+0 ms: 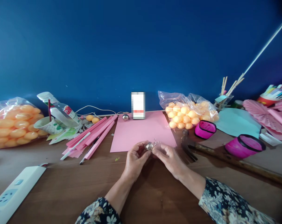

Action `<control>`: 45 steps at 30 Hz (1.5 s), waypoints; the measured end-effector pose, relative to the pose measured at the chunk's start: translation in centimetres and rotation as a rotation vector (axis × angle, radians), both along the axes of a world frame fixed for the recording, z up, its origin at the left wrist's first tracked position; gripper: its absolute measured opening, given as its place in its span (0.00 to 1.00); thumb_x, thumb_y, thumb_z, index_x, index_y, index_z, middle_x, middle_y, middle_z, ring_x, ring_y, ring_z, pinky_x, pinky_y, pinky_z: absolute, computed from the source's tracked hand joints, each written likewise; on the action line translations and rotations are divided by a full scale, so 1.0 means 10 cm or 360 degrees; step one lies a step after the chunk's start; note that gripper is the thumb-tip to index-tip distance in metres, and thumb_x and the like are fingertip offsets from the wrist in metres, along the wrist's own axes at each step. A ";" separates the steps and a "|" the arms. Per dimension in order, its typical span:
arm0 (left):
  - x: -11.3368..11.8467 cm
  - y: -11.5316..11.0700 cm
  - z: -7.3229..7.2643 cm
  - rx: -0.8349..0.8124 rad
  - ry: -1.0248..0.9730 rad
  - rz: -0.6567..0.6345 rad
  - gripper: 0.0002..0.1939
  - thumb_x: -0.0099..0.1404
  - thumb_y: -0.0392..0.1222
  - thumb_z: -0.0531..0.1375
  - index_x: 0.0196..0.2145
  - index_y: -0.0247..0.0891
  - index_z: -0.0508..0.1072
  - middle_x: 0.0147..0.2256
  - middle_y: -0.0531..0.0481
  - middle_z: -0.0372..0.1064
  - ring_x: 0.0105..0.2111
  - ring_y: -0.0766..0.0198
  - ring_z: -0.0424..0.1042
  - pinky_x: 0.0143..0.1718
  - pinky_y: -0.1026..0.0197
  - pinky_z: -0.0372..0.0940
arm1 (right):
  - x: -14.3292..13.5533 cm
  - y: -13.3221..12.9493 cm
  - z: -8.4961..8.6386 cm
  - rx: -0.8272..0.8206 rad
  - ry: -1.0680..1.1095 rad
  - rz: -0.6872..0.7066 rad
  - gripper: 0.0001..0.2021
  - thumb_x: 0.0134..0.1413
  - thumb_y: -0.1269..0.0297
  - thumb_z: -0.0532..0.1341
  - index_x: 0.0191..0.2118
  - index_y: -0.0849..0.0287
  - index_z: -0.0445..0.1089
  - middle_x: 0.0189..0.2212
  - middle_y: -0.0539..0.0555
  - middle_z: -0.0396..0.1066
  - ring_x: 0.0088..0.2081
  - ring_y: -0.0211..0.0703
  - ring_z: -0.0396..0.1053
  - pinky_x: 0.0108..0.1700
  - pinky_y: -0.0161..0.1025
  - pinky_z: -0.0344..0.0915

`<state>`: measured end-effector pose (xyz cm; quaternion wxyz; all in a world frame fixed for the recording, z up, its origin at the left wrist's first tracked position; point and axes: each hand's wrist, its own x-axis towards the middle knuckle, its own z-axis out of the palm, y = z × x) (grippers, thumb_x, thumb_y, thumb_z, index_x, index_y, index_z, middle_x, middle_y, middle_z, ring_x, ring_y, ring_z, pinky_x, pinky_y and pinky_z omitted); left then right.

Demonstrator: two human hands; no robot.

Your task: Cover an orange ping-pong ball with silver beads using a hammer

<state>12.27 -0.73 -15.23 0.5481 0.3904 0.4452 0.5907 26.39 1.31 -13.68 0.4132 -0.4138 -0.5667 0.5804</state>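
A small shiny silver ball [149, 146] is pinched between the thumb and fingers of my left hand [136, 158]. Right beside it, my right hand [170, 158] is closed with its fingertips on a clear, rounded plastic piece [157, 143]. Both hands meet over the front edge of a pink paper sheet [141, 133], their fingertips close together. The fingers partly cover both small objects, so I cannot tell whether these touch. Another silver ball [125, 117] rests at the back left of the sheet.
Left stand a bag of orange balls [17, 124], a cup [47, 125], a bottle [61, 110], pink strips [91, 137] and a power strip [17, 189]. Behind is a phone [138, 105]; right are another ball bag [184, 115], a hammer [185, 143] and magenta rings [242, 147].
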 end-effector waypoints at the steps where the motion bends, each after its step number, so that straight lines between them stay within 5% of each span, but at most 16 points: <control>1: 0.00 0.00 0.00 0.0003 0.0001 0.0004 0.17 0.51 0.35 0.64 0.41 0.35 0.70 0.42 0.45 0.71 0.44 0.59 0.69 0.48 0.57 0.63 | 0.00 0.00 -0.01 -0.0012 0.0004 0.0002 0.10 0.48 0.59 0.61 0.29 0.62 0.68 0.26 0.50 0.68 0.31 0.40 0.65 0.36 0.37 0.64; 23: 0.01 0.00 -0.02 0.0006 0.0126 0.0066 0.20 0.49 0.35 0.64 0.43 0.35 0.71 0.45 0.43 0.71 0.46 0.57 0.68 0.51 0.54 0.61 | 0.01 0.02 -0.11 -0.0081 0.0129 -0.0025 0.11 0.47 0.58 0.62 0.30 0.62 0.69 0.28 0.52 0.70 0.32 0.40 0.67 0.38 0.38 0.65; 45: 0.02 0.00 -0.05 0.0026 0.0178 0.0067 0.19 0.51 0.34 0.63 0.43 0.35 0.71 0.45 0.43 0.70 0.46 0.58 0.68 0.51 0.54 0.60 | -0.02 0.01 -0.03 -0.0076 0.0040 -0.0104 0.11 0.44 0.58 0.62 0.27 0.62 0.69 0.25 0.51 0.70 0.29 0.40 0.67 0.35 0.38 0.65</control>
